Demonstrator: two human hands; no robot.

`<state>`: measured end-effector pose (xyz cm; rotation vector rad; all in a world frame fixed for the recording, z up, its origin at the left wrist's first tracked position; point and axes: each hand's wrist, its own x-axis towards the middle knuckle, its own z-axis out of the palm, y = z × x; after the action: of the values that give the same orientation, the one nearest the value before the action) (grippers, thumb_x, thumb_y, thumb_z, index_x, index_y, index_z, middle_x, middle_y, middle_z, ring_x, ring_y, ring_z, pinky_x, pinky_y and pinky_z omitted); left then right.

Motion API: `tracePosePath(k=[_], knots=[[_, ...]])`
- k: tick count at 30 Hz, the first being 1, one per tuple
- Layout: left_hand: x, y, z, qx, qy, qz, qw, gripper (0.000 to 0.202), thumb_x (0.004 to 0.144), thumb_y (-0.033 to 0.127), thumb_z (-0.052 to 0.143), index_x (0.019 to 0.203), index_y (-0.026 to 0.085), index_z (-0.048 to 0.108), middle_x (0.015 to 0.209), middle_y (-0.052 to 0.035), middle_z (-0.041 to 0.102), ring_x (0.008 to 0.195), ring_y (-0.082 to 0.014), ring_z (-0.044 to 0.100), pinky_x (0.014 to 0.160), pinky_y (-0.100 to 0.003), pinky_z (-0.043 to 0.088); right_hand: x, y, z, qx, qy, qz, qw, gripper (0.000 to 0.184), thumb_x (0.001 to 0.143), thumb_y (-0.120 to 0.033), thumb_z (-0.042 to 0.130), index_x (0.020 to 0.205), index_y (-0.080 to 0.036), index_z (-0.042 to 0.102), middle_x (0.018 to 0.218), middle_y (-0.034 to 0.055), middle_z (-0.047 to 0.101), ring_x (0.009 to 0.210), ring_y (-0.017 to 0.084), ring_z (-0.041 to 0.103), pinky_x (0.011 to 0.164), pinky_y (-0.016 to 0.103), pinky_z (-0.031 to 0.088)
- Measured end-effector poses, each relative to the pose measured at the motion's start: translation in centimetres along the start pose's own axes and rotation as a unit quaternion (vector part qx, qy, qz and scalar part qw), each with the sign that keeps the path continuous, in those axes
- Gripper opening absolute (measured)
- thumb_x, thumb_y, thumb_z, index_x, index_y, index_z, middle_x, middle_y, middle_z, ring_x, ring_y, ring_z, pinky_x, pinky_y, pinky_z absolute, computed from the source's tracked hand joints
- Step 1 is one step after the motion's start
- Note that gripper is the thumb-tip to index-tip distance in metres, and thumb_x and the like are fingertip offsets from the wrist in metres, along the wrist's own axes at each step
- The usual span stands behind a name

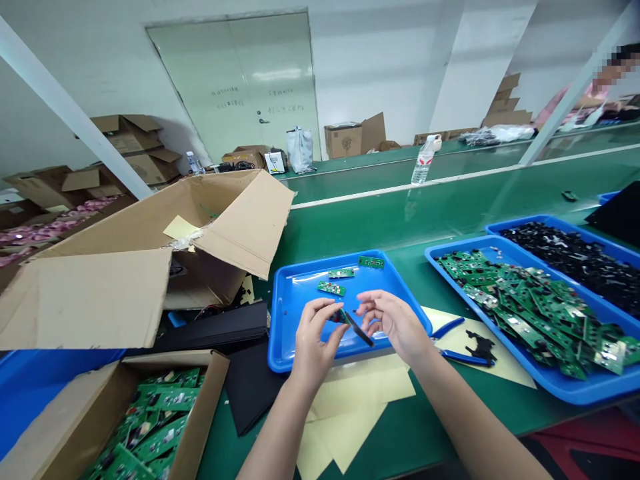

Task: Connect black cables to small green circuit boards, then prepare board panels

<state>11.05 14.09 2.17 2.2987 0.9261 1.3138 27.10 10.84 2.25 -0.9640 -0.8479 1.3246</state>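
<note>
My left hand (318, 333) pinches a small circuit board (359, 329) between thumb and fingers. The board is tilted and seen nearly edge-on, its visible side dark. Just to its right, my right hand (393, 323) has its fingers loosely bent and apart, with nothing visible in them. Both hands are over the near part of a blue tray (290, 283). Farther back in that tray lie a green circuit board (331, 288), a second board (341, 273) and a third board (371, 262).
Blue-handled pliers (463, 358) and a black plastic piece (481, 347) lie on yellow paper at right. A tray of green boards (540, 307) and one of black parts (575, 260) stand beyond. Boards fill a carton (213, 387) at left, near a large open box (100, 293).
</note>
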Motion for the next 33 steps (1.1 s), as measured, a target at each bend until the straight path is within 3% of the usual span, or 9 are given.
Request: tracePosePath(k=[3,5,12,17,23,27,33], knots=[[-0.11,-0.02,-0.05,0.022,0.039,0.033,0.998,0.022,0.074,0.017,0.061,0.096,0.021,0.059,0.102,-0.0067,0.051,0.094,-0.0172,0.055,0.080,-0.033,0.049,-0.05,-0.03,0.18,-0.063,-0.065,0.067,0.994,0.042,0.072,-0.054,0.052,0.067,-0.013,0.057,0.059,0.0030,0.059,0.047,0.011,0.056,0.045,0.023,0.044],[-0.16,-0.15,-0.04,0.028,0.055,0.048,0.997,0.023,0.074,0.015,0.061,0.096,0.022,0.060,0.102,-0.0060,0.050,0.095,-0.0170,0.055,0.081,-0.033,0.050,-0.28,0.03,0.34,-0.093,-0.118,0.076,0.986,0.041,0.072,-0.053,0.055,0.066,-0.013,0.056,0.058,0.0022,0.059,0.047,0.010,0.057,0.047,0.022,0.044],[0.02,-0.05,-0.23,0.022,0.060,0.048,0.997,0.027,0.073,0.017,0.063,0.100,0.023,0.061,0.089,-0.0035,0.054,0.079,-0.0135,0.058,0.070,-0.029,0.052,-0.60,0.21,0.60,-0.037,-0.183,0.089,0.978,0.035,0.071,-0.046,0.061,0.062,-0.012,0.057,0.054,0.0009,0.060,0.045,0.009,0.056,0.047,0.020,0.045],[0.06,-0.11,-0.35,-0.069,0.025,-0.010,0.997,0.026,0.070,0.023,0.067,0.095,0.020,0.065,0.081,-0.0031,0.057,0.075,-0.0138,0.058,0.067,-0.028,0.052,-0.26,0.34,0.28,0.022,-0.225,0.177,0.958,0.036,0.068,-0.045,0.062,0.056,-0.012,0.055,0.043,-0.0009,0.056,0.033,0.007,0.049,0.035,0.018,0.039],[0.06,-0.30,-0.69,-0.216,-0.086,-0.104,0.967,0.030,0.066,0.028,0.069,0.096,0.021,0.067,0.083,-0.0039,0.055,0.075,-0.0141,0.059,0.065,-0.028,0.055,-0.09,0.03,-0.06,0.030,-0.245,0.226,0.942,0.031,0.065,-0.039,0.062,0.051,-0.013,0.052,0.035,-0.0034,0.050,0.026,0.005,0.039,0.027,0.015,0.030],[0.08,-0.10,-0.89,-0.269,-0.095,-0.154,0.946,0.031,0.065,0.029,0.070,0.094,0.021,0.067,0.085,-0.0033,0.054,0.075,-0.0136,0.059,0.069,-0.032,0.056,-0.20,-0.12,0.14,0.000,-0.233,0.203,0.951,0.031,0.066,-0.039,0.062,0.052,-0.013,0.053,0.036,-0.0032,0.050,0.028,0.005,0.041,0.029,0.016,0.033],[0.18,0.17,-0.98,-0.295,-0.078,-0.175,0.936,0.026,0.062,0.027,0.072,0.087,0.019,0.067,0.084,-0.0031,0.054,0.076,-0.0144,0.059,0.068,-0.031,0.056,-0.72,0.12,0.41,-0.078,-0.208,0.078,0.972,0.030,0.073,-0.039,0.056,0.057,-0.014,0.053,0.042,-0.0035,0.050,0.036,0.006,0.046,0.038,0.018,0.039]])
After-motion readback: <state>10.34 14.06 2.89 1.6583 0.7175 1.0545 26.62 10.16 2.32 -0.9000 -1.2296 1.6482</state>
